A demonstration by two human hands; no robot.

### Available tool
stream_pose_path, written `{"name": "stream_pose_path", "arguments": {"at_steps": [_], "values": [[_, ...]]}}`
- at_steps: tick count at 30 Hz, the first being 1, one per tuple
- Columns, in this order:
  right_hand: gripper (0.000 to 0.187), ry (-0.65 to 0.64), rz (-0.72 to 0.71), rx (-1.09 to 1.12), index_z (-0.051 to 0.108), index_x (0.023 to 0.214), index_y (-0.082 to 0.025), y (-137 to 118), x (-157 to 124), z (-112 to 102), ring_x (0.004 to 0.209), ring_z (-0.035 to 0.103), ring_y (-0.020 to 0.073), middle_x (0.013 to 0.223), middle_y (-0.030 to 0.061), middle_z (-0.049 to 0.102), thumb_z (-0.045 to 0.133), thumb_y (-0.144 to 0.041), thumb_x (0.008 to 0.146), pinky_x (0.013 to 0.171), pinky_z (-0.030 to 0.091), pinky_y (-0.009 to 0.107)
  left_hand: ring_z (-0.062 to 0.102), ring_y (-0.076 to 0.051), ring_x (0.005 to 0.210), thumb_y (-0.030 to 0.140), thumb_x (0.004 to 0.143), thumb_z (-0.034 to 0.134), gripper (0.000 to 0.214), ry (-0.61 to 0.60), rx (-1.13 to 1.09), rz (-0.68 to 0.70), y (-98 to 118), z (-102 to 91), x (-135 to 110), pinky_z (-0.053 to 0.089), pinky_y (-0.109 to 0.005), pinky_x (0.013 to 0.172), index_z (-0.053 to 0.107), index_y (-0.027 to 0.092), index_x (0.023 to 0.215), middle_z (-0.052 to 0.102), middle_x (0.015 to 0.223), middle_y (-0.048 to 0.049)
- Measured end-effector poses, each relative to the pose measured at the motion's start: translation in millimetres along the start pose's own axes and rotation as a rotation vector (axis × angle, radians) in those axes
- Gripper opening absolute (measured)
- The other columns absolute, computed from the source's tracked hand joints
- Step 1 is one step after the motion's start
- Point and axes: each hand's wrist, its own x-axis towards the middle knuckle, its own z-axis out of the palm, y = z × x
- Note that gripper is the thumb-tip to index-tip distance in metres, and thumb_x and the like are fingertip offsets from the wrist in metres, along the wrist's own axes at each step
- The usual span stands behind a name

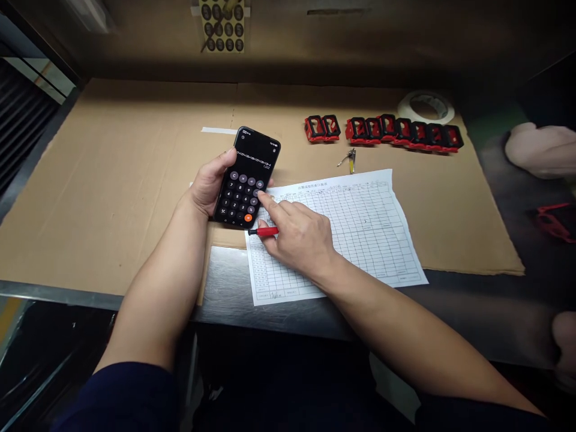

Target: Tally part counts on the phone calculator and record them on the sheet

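My left hand [209, 183] is closed around a black smartphone [254, 147] and holds it tilted above the table. A calculator with round keys fills its screen, with an orange key at the lower right. The index finger of my right hand [301, 234] reaches to the right-hand column of keys. That same hand grips a red pen [266, 231] with a black end, which points left below the phone. Under my right hand lies a printed form [360, 222] with a table grid and some handwriting at its lower left.
Brown cardboard [126, 180] covers much of the metal table [225, 282]. Red-and-black plastic parts [405, 131] stand in a row at the back right, near nail clippers [350, 161] and a tape roll [426, 108]. Another person's hand [540, 150] shows at the right.
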Motion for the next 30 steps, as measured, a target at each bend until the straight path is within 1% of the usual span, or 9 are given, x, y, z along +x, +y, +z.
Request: {"name": "stream_pose_path", "arguments": {"at_steps": [5, 8, 13, 17, 19, 22, 25, 27, 30], "values": [[0.054, -0.007, 0.003, -0.003, 0.060, 0.153, -0.019, -1, -1, 0, 0.092, 0.066, 0.0227, 0.101, 0.0060, 0.079, 0.050, -0.033, 0.102, 0.070, 0.042, 0.035, 0.076, -0.039, 0.114, 0.071, 0.096, 0.050, 0.072, 0.000, -0.056, -0.020, 0, -0.3, 0, 0.063, -0.053, 0.100, 0.067, 0.014, 0.137, 0.081, 0.109, -0.0148], [0.055, -0.030, 0.010, -0.010, 0.059, 0.155, -0.020, -1, -1, -2, 0.093, 0.065, 0.0233, 0.102, 0.0063, 0.078, 0.050, -0.033, 0.102, 0.070, 0.042, 0.036, 0.076, -0.039, 0.114, 0.069, 0.096, 0.051, 0.071, -0.009, -0.046, -0.024, 0, -1.7, 0, 0.063, -0.053, 0.100, 0.067, 0.013, 0.137, 0.081, 0.109, -0.0146], [0.058, -0.073, 0.004, -0.030, 0.055, 0.158, -0.025, -2, 1, -3, 0.095, 0.066, 0.0236, 0.106, 0.0056, 0.077, 0.052, -0.033, 0.101, 0.069, 0.042, 0.036, 0.074, -0.041, 0.118, 0.071, 0.093, 0.054, 0.073, -0.019, -0.024, -0.024, -1, -2.5, 0, 0.061, -0.055, 0.104, 0.069, 0.014, 0.136, 0.080, 0.110, -0.0147], [0.063, -0.080, 0.009, -0.051, 0.053, 0.160, -0.026, -3, 1, -4, 0.096, 0.066, 0.0240, 0.110, 0.0062, 0.076, 0.057, -0.032, 0.097, 0.066, 0.040, 0.035, 0.075, -0.041, 0.116, 0.075, 0.093, 0.051, 0.078, -0.007, -0.029, -0.039, -1, -1.9, 0, 0.062, -0.057, 0.101, 0.065, 0.014, 0.140, 0.080, 0.111, -0.0151], [0.058, -0.047, 0.001, -0.047, 0.056, 0.157, -0.026, -4, -1, -4, 0.095, 0.065, 0.0231, 0.107, 0.0064, 0.076, 0.056, -0.032, 0.100, 0.065, 0.039, 0.034, 0.076, -0.040, 0.113, 0.076, 0.093, 0.049, 0.079, -0.013, -0.028, -0.045, -1, -1.3, 0, 0.064, -0.056, 0.098, 0.064, 0.015, 0.142, 0.080, 0.112, -0.0143], [0.045, 0.041, -0.044, -0.018, 0.068, 0.146, -0.025, -3, -2, -2, 0.088, 0.063, 0.0208, 0.094, 0.0051, 0.076, 0.050, -0.037, 0.106, 0.066, 0.038, 0.034, 0.078, -0.038, 0.109, 0.076, 0.092, 0.050, 0.078, -0.028, -0.031, -0.025, 0, -0.5, 0, 0.066, -0.052, 0.093, 0.064, 0.017, 0.141, 0.080, 0.112, -0.0122], [0.042, 0.093, -0.092, 0.015, 0.075, 0.136, -0.026, -5, -2, 1, 0.081, 0.061, 0.0193, 0.085, 0.0035, 0.075, 0.046, -0.039, 0.108, 0.066, 0.037, 0.035, 0.079, -0.037, 0.104, 0.075, 0.094, 0.049, 0.078, -0.001, -0.049, -0.001, 1, 0.9, 2, 0.066, -0.049, 0.092, 0.062, 0.016, 0.143, 0.080, 0.112, -0.0122], [0.044, 0.072, -0.105, 0.018, 0.073, 0.140, -0.026, -8, -1, 2, 0.081, 0.062, 0.0195, 0.085, 0.0033, 0.075, 0.046, -0.040, 0.108, 0.065, 0.036, 0.035, 0.079, -0.036, 0.102, 0.073, 0.095, 0.048, 0.078, 0.028, -0.059, 0.010, 1, 2.8, 2, 0.066, -0.049, 0.092, 0.061, 0.015, 0.145, 0.080, 0.112, -0.0125], [0.051, -0.033, -0.113, 0.000, 0.062, 0.152, -0.029, -15, 1, 1, 0.084, 0.064, 0.0211, 0.091, 0.0039, 0.075, 0.052, -0.041, 0.104, 0.063, 0.035, 0.035, 0.078, -0.036, 0.105, 0.071, 0.096, 0.048, 0.078, 0.057, -0.070, 0.018, 2, 6.2, 3, 0.065, -0.050, 0.095, 0.057, 0.015, 0.150, 0.079, 0.113, -0.0123]]}}
